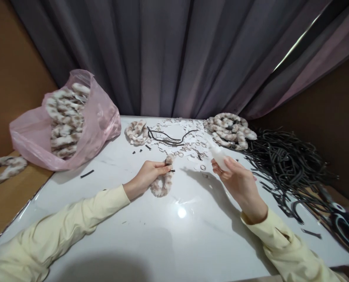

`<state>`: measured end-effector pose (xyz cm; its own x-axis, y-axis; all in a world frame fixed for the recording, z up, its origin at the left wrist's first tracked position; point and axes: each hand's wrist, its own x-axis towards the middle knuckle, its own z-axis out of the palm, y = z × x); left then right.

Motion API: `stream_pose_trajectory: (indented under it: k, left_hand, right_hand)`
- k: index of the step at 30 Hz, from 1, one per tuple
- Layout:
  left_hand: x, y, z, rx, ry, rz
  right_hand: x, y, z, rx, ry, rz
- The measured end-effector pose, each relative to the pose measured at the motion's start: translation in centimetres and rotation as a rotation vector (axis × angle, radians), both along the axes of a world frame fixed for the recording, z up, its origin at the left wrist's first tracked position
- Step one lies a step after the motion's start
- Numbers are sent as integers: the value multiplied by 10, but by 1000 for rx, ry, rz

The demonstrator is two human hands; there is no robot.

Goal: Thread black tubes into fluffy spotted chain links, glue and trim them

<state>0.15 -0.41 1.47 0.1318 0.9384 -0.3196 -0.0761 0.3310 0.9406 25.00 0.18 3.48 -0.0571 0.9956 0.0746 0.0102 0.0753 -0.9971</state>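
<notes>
Near the middle of the white table, my left hand (pixel 148 176) pinches a furry white-and-brown loop (pixel 162 185), with a short black end sticking out by the fingertips. To the right, my right hand (pixel 239 184) is closed around a small whitish translucent bottle (pixel 218 154), raised above the table and tilted up to the left. The bottle's tip is blurred. The two hands are apart, and the bottle does not touch the furry loop.
A pink plastic bag (pixel 104 121) of furry loops stands at left. Behind the hands lie a furry ring (pixel 136 132), black cords (pixel 165 138) and scattered small rings. Furry loops (pixel 229 131), a tangled black cord pile (pixel 286 164) and scissors (pixel 343 223) are at right.
</notes>
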Motion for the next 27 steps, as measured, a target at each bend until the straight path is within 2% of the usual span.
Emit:
stream_pose_trajectory:
  k: [5,10,15,18,21,24,27]
  left_hand:
    - [-3,1,4,-10,-41,-11]
    - [-10,4,12,43,-54,-5]
    - [-17,10,24,-34,-87,-29]
    - [-18,11,27,-83,-170,23]
    - [-18,10,27,-95,-240,55]
    - [-17,8,26,-77,-248,37]
    - [-16,6,27,-60,-226,21]
  right_hand:
    - [28,20,3,47,3,-1]
    - [52,38,0,104,-262,-8]
    - [64,49,-17,37,-496,-51]
    - [62,54,-30,33,-543,-10]
    - [62,61,-35,66,-628,-43]
    - [76,65,-30,84,-750,-90]
    - [101,60,-19,95,-872,-133]
